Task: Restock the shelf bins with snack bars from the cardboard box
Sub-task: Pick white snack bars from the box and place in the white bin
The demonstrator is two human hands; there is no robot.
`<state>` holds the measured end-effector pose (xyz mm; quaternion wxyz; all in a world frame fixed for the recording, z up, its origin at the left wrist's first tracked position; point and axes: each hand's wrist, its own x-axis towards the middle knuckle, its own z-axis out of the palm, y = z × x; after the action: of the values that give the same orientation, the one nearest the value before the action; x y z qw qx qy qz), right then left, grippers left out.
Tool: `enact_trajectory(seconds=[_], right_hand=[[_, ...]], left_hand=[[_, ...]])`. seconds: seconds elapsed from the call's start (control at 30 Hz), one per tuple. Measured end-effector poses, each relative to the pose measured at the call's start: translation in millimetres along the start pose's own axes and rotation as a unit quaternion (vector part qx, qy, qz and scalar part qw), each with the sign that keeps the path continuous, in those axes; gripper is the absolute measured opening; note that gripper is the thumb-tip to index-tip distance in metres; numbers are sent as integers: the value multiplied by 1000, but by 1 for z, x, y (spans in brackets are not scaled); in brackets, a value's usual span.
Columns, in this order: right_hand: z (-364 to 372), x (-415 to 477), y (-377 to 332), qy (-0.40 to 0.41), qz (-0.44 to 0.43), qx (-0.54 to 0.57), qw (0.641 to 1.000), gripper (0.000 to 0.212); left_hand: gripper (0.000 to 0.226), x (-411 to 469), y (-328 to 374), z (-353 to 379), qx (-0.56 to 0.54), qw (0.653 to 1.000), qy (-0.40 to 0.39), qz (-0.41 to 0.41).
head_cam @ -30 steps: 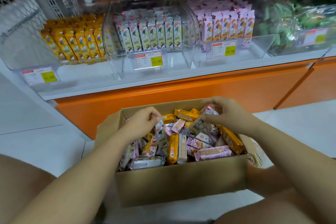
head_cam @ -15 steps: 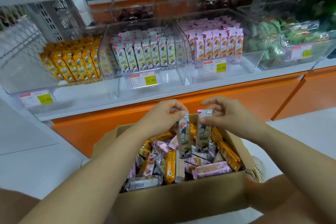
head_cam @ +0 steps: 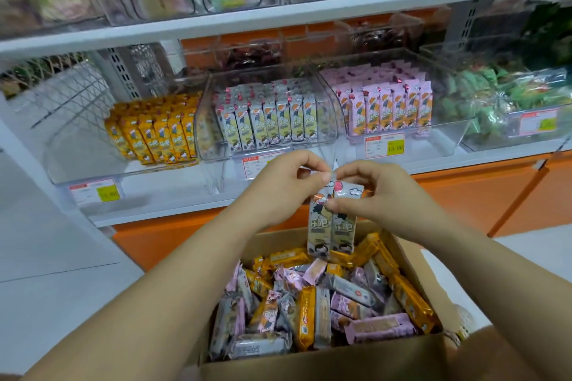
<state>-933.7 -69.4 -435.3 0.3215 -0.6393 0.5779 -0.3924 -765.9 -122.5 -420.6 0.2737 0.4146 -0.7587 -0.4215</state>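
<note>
Item in hand: pair of grey snack bars [head_cam: 332,227], upright, side by side and touching along their long edges, hanging over the far edge of the cardboard box [head_cam: 325,362], between the box and the shelf front.
Left hand [head_cam: 278,192]: thumb and forefinger pinch the top seal of the left bar; the other fingers are curled.
Right hand [head_cam: 380,192]: pinches the right bar just below its top seal, thumb on the printed face.
Step, as I read it: carry both bars up to the middle clear bin [head_cam: 226,164], whose standing row of grey bars [head_cam: 272,120] matches them.
Target spot: the bare bin floor in front of that row, toward the shelf's front edge, behind the price tag [head_cam: 263,164].
How I'd do it: keep faces toward me and tops up, as the row stands. Hold the pair together so they land as one. Enter over the bin's open front, not across its side walls. Set the bottoms down first, then lean them back on the row before letting go.
Watch: the pinch is on thin wrapper only, so a bar may swing or slip. A nudge could topple the row.
Not the target: yellow bars [head_cam: 154,136] in the bin to the left, pink bars [head_cam: 387,108] to the right, green packets [head_cam: 483,102] near the shelf's right end.
Box: many mixed bars remain; I judge the job far from done.
</note>
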Motion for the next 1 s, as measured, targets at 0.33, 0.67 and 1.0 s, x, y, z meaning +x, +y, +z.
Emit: enact_trajectory(seconds=[0.33, 0.67, 1.0], right_hand=[[8, 15, -21, 65, -72, -78, 992, 41], [4, 54, -60, 120, -155, -30, 980, 30], [58, 145, -73, 43, -161, -128, 978, 27]], left_hand=[[16, -11, 3, -46, 13, 994, 87, 63], [15, 1, -28, -112, 157, 949, 272, 36], [34, 20, -74, -158, 219, 962, 164, 12]])
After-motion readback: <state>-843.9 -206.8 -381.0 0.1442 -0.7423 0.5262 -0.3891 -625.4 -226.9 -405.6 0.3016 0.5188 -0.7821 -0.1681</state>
